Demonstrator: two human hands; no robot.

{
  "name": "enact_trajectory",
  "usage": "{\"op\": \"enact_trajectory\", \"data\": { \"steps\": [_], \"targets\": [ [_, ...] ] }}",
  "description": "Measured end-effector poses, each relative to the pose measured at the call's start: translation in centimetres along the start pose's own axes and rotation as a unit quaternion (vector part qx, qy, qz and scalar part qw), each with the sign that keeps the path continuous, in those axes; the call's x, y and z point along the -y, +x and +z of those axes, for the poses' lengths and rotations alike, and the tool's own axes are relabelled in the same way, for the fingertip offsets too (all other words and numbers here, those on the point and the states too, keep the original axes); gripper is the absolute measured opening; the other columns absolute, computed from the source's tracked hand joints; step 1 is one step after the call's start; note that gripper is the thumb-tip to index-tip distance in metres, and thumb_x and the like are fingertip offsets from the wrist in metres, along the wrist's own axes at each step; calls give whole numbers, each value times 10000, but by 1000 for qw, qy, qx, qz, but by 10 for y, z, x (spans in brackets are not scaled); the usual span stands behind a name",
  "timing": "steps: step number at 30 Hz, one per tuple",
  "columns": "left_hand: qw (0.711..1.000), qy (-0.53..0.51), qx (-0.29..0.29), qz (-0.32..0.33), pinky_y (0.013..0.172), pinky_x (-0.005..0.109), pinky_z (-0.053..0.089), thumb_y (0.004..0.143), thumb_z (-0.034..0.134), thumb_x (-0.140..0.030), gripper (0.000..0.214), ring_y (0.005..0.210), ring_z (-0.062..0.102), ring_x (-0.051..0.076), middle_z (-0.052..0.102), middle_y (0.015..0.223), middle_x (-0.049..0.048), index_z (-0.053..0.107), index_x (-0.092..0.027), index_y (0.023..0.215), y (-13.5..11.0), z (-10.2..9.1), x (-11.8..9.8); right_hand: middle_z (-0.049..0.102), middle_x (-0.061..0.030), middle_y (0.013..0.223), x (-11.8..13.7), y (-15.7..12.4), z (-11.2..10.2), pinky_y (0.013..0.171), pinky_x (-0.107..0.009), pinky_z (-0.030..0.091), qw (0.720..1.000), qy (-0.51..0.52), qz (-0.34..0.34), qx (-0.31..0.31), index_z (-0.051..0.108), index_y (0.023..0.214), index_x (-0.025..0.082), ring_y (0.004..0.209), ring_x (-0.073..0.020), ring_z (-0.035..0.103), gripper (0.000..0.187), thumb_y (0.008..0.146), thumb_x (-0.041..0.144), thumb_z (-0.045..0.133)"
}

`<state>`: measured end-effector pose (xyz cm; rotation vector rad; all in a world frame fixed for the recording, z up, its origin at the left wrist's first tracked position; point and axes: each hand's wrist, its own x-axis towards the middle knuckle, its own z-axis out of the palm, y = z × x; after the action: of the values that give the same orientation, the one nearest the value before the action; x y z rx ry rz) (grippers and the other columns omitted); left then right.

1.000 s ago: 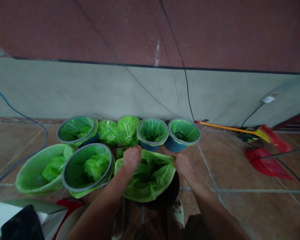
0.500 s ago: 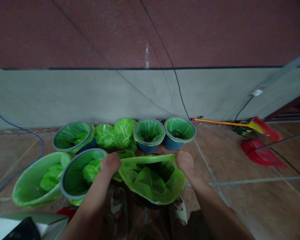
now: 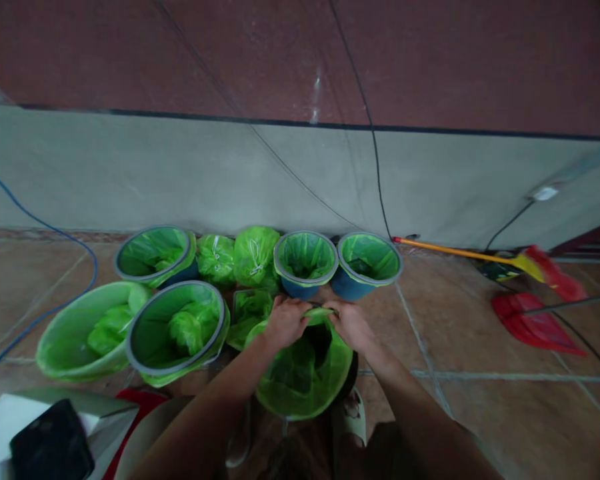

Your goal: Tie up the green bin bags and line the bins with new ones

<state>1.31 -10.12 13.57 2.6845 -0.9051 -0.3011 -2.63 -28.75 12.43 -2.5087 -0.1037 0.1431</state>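
My left hand point(image 3: 286, 321) and my right hand point(image 3: 349, 325) are close together, both pinching the far rim of a green plastic bag point(image 3: 303, 370). The bag hangs open below my hands over a dark bin point(image 3: 351, 373) that shows only at its right edge. My feet in light sandals point(image 3: 351, 417) stand under the bag. Beyond my hands stand two blue bins lined with green bags, one point(image 3: 305, 262) in the middle and one point(image 3: 369, 263) to its right.
More lined bins stand at left: point(image 3: 155, 253), point(image 3: 177, 330), point(image 3: 83, 337). Tied green bags point(image 3: 253, 253) lie between the bins by the wall. A broom point(image 3: 480, 257) and red dustpan point(image 3: 535, 327) lie at right. A blue cable point(image 3: 55, 233) crosses the floor at left.
My hands were apart, stretching the bag's mouth wide; now they have come together at the middle of the far rim, gathering it. The bag hangs narrower.
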Motion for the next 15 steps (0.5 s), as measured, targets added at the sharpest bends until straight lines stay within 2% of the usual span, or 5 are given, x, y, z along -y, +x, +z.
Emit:
{"op": "enact_trajectory", "data": {
  "steps": [3, 6, 9, 15],
  "targets": [
    [999, 27, -8, -24, 960, 380, 392, 921, 412, -242, 271, 955, 632, 212, 708, 926, 76, 681, -206, 915, -1, -1, 0, 723, -48, 956, 0, -1, 4, 846, -242, 438, 1000, -10, 15, 14, 698, 984, 202, 917, -169, 640, 240, 836, 146, 517],
    [996, 42, -31, -69, 859, 334, 444, 919, 404, -248, 287, 903, 648, 212, 714, 903, 78, 689, -213, 918, -3, -7, 7, 723, -58, 932, -3, -1, 4, 810, -230, 431, 998, -50, 41, 28, 716, 928, 192, 895, -167, 643, 231, 830, 135, 514],
    [989, 63, -22, -129, 789, 322, 471, 923, 390, -273, 315, 888, 662, 225, 721, 901, 85, 701, -218, 920, -5, -14, 15, 725, -65, 933, -6, -1, 1, 804, -228, 427, 994, -86, 63, 28, 727, 926, 189, 922, -174, 646, 224, 835, 164, 525],
    [972, 78, -23, -219, 789, 318, 492, 924, 385, -294, 342, 928, 674, 239, 729, 938, 108, 714, -206, 959, -10, -28, 31, 729, -125, 919, -13, -5, -11, 770, -252, 447, 972, -180, 153, 9, 743, 913, 156, 893, -207, 664, 245, 862, 270, 532]
  ]
}}
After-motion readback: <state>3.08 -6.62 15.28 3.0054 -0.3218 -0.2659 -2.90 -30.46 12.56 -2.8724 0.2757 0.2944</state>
